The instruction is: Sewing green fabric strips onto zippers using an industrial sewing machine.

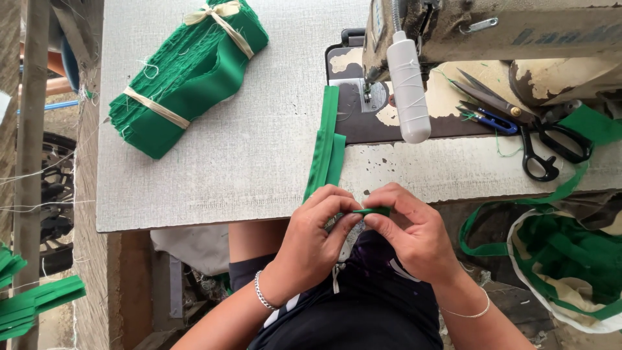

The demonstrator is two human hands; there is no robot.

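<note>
My left hand (317,236) and my right hand (411,230) meet at the table's front edge. Both pinch the near end of a narrow green fabric strip (327,146), folding it between thumbs and fingers. The strip runs from my fingers away across the table to the needle area of an old beige sewing machine (518,39). A silver bracelet is on my left wrist and a thin band on my right.
A tied bundle of green fabric pieces (184,74) lies at the back left of the grey table (214,168). Black scissors (538,133) and small blue snips (489,118) rest on the machine bed. A white lamp (409,87) hangs by the needle. A bag with green strips (570,266) sits at right.
</note>
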